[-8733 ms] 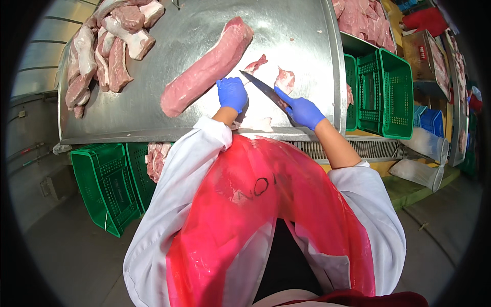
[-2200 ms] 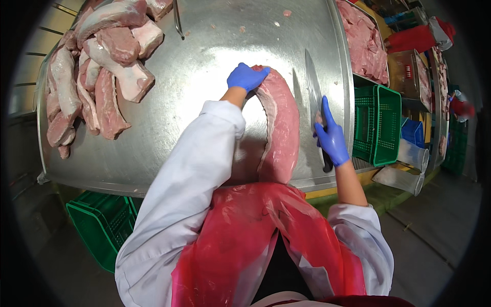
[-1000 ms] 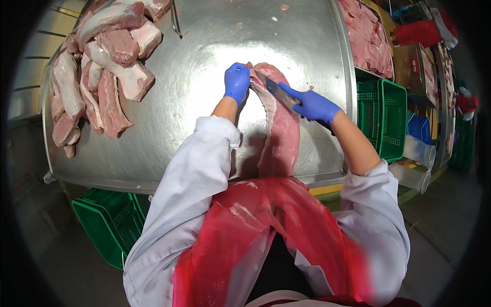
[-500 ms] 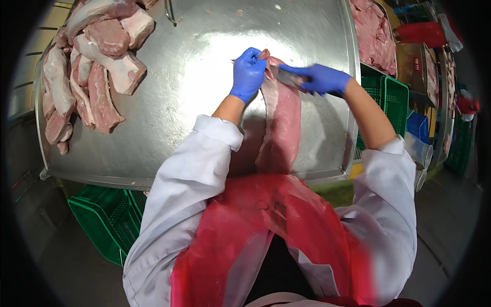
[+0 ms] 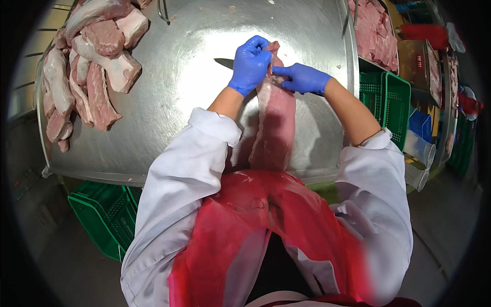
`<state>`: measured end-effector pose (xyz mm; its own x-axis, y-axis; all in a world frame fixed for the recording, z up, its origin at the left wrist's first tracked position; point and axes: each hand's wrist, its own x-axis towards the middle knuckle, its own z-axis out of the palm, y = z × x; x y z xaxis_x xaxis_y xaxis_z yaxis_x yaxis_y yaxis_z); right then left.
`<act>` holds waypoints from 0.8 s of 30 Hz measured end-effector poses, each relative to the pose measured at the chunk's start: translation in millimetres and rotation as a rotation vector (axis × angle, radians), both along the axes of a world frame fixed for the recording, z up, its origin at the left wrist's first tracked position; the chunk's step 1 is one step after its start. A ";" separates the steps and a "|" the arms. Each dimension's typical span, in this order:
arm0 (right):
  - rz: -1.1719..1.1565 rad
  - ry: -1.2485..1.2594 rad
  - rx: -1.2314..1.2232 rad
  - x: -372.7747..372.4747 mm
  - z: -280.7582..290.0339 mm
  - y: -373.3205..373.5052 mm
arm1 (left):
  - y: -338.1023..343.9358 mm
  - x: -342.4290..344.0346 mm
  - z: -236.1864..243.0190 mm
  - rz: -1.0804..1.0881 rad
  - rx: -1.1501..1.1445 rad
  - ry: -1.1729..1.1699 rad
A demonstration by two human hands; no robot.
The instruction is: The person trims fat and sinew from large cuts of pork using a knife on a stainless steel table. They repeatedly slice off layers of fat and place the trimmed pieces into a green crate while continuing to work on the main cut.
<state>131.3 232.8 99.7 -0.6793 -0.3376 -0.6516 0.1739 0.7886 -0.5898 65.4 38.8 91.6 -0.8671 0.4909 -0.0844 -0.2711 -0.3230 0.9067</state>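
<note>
A long pink strip of meat (image 5: 279,117), pale along its left side, lies lengthwise on the steel table in front of me. My left hand (image 5: 251,64), in a blue glove, pinches the strip near its far end. The matching glove covers my right hand (image 5: 303,79), closed round a knife at the strip's right side. The dark tip of the knife's blade (image 5: 223,62) sticks out left of my left hand; the middle of the blade is hidden behind that hand and the meat. The knife's handle is mostly covered by my right fingers.
Several large pieces of meat (image 5: 105,61) are heaped on the table's left. Along the right edge stand a tray of pink meat (image 5: 376,36) and a green crate (image 5: 401,102). Another green crate (image 5: 97,215) sits below the table's near left edge. The steel table (image 5: 174,112) has a raised rim.
My right hand has moved left, toward my left hand, and more of the blade now shows beyond the left hand. My left hand has shifted slightly away from me.
</note>
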 end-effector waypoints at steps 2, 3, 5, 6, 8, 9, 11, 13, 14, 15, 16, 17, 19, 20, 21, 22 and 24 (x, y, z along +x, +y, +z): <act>0.044 -0.033 0.027 14.3 26.1 1.9 | -8.6 1.7 7.6 0.102 -0.004 -0.060; 0.068 -0.044 0.042 29.3 39.9 4.0 | -24.4 -10.0 -18.7 0.148 -0.010 -0.101; 0.062 -0.160 -0.004 76.8 61.6 39.0 | -66.0 -19.1 -26.5 0.171 0.057 -0.361; -0.037 -0.356 0.039 90.2 96.4 42.9 | -97.6 -25.0 -53.1 0.153 0.100 -0.369; -0.115 -0.441 -0.003 118.1 129.7 56.4 | -139.9 -25.4 -95.1 0.258 -0.415 -0.102; -0.188 -0.388 -0.039 123.8 128.8 60.9 | -164.1 -25.5 -122.3 0.134 -0.790 0.216; -0.353 -0.305 -0.106 139.9 122.8 63.4 | -137.1 4.8 -77.4 0.094 -1.083 0.958; -0.419 0.029 -0.038 130.3 93.7 43.2 | -121.9 22.1 -66.8 -0.193 -1.197 1.172; -0.529 -0.002 -0.128 115.4 83.4 26.3 | -118.1 20.6 -66.9 -0.217 -1.255 1.162; -0.592 -0.002 -0.178 103.2 66.8 10.5 | -114.4 17.5 -66.6 -0.247 -1.311 1.152; -0.663 0.007 -0.230 92.5 46.2 -7.0 | -111.7 15.2 -64.8 -0.290 -1.361 1.122; -0.630 0.077 -0.246 78.4 37.7 -28.3 | -112.3 15.1 -62.2 -0.333 -1.419 1.084; -0.560 0.134 -0.244 62.3 0.7 -51.3 | -107.2 13.0 -52.9 -0.316 -1.418 1.082; -0.366 0.271 -0.044 58.6 -16.4 -50.5 | -104.9 14.2 -45.3 -0.266 -1.365 1.108; -0.159 0.405 0.150 54.0 -26.6 -52.1 | -103.6 14.1 -36.9 -0.209 -1.321 1.128; -0.148 0.232 0.083 56.9 -9.8 -52.8 | -98.4 10.9 -23.4 -0.245 -1.335 1.139; -0.113 -0.112 -0.036 67.4 46.6 -32.8 | -91.3 4.2 -14.2 -0.203 -1.338 1.154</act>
<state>198.7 199.9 146.3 -0.6380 -0.2877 -0.7143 0.3261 0.7394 -0.5891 69.6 -52.6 77.3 -0.7098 0.7008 0.0714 0.6943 0.6790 0.2384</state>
